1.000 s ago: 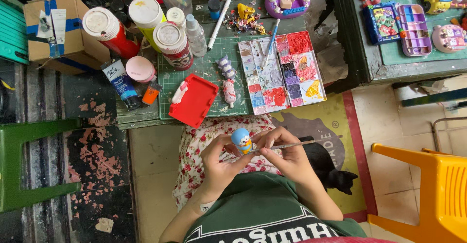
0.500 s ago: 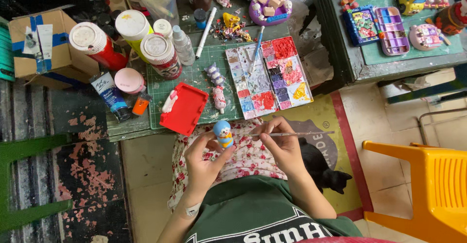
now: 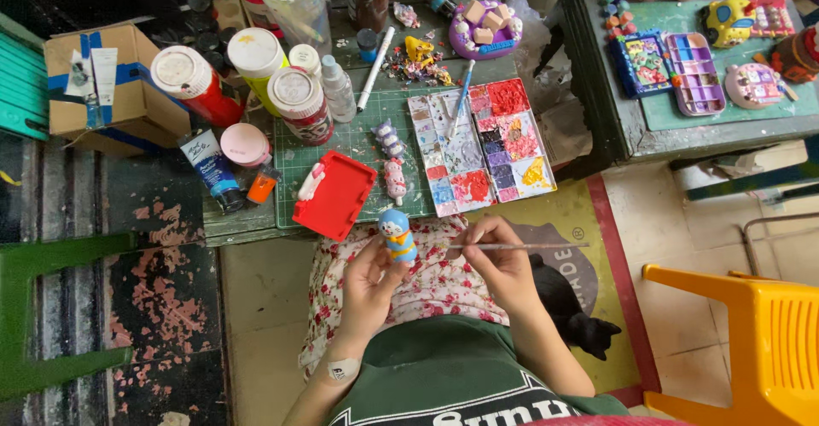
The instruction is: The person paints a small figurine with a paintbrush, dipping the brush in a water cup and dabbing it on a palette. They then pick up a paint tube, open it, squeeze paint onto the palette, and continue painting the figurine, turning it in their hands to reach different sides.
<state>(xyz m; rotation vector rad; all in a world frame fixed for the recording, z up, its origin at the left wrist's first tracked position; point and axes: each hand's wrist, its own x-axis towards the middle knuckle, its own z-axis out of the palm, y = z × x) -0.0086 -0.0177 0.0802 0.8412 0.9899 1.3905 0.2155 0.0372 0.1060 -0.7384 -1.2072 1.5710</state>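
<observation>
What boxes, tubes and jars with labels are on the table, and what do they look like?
Cardboard box: far left, brown with blue tape and white stickers.
Paint tube: right of the box, lying down, blue and white with a black cap.
Red jar: behind the tube, round, white lid.
Yellow-green jar: next to the red jar, white lid.
Dark red jar: in front, round, white lid, label around it.
Small clear bottle: beside it, pale label.
</observation>
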